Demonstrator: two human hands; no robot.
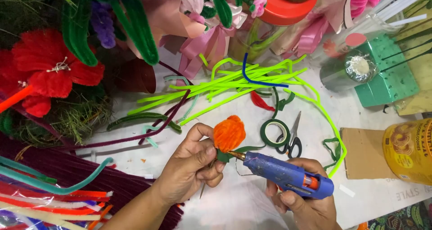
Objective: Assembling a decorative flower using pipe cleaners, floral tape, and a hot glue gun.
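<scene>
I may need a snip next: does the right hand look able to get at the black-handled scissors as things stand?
Probably not right away: the right hand is gripping the blue glue gun. The scissors lie uncovered on the table just beyond it, beside the green tape roll.

Single head view, looking steeply down, close over craft table (234,203).

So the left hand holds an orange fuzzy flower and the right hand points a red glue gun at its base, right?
Not quite. The glue gun is blue, not red, with only a small orange trigger part. The rest holds: in the head view the left hand holds the orange fuzzy flower, and the right hand points the gun's nozzle at its base.
</scene>
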